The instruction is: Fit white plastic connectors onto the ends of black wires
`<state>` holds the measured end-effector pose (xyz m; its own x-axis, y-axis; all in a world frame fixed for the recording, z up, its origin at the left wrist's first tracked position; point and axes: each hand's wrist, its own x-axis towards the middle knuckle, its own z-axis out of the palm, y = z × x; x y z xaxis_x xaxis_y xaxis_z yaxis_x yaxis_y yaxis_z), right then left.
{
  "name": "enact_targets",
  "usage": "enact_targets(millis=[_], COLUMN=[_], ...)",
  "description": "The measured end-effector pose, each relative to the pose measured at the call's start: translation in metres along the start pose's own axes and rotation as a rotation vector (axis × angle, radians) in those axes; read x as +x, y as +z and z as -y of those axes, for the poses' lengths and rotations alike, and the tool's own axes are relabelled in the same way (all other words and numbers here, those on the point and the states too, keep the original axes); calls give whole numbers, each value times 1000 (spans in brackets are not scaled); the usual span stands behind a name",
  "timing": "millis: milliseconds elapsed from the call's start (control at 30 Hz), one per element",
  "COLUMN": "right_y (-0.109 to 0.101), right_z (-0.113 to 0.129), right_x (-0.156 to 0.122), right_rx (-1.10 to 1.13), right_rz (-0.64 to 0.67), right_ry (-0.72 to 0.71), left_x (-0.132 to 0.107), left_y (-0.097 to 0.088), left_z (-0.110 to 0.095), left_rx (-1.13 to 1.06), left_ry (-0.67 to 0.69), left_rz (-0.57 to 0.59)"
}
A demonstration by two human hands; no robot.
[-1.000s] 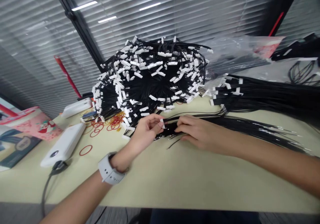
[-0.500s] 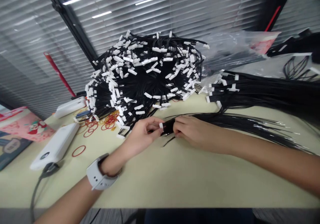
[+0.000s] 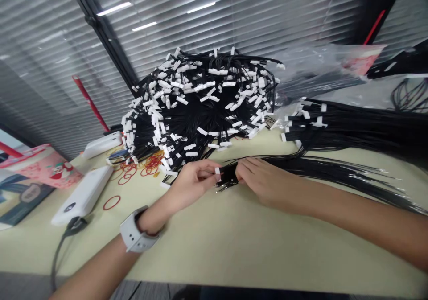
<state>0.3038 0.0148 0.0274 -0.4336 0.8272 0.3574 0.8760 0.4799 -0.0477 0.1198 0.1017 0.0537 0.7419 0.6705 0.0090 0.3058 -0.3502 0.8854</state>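
Note:
My left hand [image 3: 192,182], with a grey watch on its wrist, pinches a small white connector [image 3: 217,171] at the end of a thin black wire. My right hand [image 3: 264,179] lies just to the right of it, fingers closed on the end of a flat bundle of black wires [image 3: 334,170] that runs off to the right across the table. The two hands nearly touch over the wire ends. Behind them rises a big heap of black wires with white connectors [image 3: 203,104].
Red rubber bands [image 3: 133,170] lie scattered left of the heap. Two white power banks [image 3: 83,195] rest at the left, one with a cable. A pink box [image 3: 43,168] sits at far left. More bundled black wires [image 3: 361,126] and clear plastic bags [image 3: 321,75] fill the right.
Both hands stay over the wire ends with only slight shifts. A loose wire end that stuck out below the bundle is now drawn in. The camera view has moved a little.

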Motion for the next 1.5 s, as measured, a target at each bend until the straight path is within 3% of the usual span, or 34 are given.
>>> enact_targets(millis=[200,533,700,1000,1500], right_y=[-7,-13,-19,-22,-20], right_z=[0,1,-3,-3,-5], right_x=[3,6,6,5,3], right_rx=[311,517,472,452,362], right_rz=[-36,-122,-112,-10,-34], right_ry=[142,431,464,483,428], left_x=[1,1,0,-2,-2], left_y=[-3,-4,-4,-4,-4], left_z=[2,-3,-5,-10,-7], left_rx=[-31,-145,-156,-203,-201], left_ry=[4,-72,-90,-123,-116], left_rz=[3,-37,-82,-63,-19])
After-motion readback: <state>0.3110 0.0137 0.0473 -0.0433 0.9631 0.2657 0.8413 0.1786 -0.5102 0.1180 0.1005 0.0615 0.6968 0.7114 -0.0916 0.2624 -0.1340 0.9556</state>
